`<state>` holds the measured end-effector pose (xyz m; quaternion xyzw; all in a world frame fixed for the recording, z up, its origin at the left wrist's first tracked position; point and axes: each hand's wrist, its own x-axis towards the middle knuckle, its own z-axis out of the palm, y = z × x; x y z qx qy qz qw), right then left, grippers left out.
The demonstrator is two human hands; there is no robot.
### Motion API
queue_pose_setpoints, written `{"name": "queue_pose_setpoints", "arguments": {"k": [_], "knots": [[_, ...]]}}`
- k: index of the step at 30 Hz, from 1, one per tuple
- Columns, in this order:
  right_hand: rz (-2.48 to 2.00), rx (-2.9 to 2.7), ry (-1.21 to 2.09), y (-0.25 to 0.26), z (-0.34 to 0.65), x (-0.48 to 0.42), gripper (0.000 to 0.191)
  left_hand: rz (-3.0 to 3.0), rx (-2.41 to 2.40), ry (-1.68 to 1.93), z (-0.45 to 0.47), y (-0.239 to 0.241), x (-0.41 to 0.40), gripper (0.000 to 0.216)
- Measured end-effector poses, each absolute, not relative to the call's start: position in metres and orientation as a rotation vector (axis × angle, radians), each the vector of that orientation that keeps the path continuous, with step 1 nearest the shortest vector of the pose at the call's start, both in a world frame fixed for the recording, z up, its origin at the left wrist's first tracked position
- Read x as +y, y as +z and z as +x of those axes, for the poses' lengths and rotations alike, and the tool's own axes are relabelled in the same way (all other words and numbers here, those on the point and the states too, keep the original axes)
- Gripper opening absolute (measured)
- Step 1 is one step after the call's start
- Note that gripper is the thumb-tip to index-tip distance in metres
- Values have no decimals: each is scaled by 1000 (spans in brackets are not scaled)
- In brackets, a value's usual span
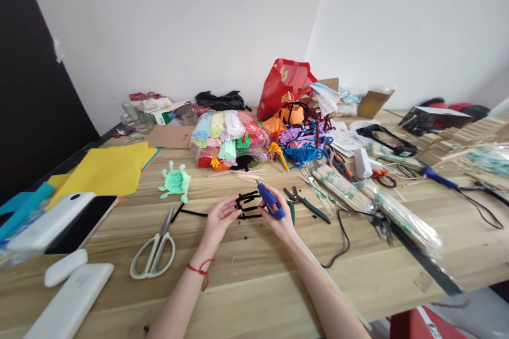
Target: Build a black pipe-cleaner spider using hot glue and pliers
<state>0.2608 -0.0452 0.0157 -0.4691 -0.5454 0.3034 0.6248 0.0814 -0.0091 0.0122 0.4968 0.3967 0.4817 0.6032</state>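
My left hand [221, 218] pinches a small frame of black pipe cleaners [247, 204] just above the wooden table [246, 275]. A red string is tied round that wrist. My right hand [280, 218] is wrapped round a blue glue gun [270, 202], whose nozzle points at the black frame. The gun's black cord [341, 238] trails off to the right. A loose black pipe cleaner [191, 213] lies beside the left hand.
White-handled scissors [155, 250] lie left of my arm, green pliers [306, 204] to the right. A mint pipe-cleaner figure [175, 182], yellow paper [107, 169], a phone [81, 222], bags of coloured pipe cleaners [228, 137], packs of sticks [358, 196] and a red bag [284, 85] crowd the table.
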Motion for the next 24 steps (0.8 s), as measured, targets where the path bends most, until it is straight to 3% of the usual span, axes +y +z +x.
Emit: {"name": "queue_pose_setpoints", "arguments": {"k": [24], "knots": [[-1139, -1242, 576, 10, 262, -42, 54, 1169, 876, 1073, 86, 5, -11, 46]]}}
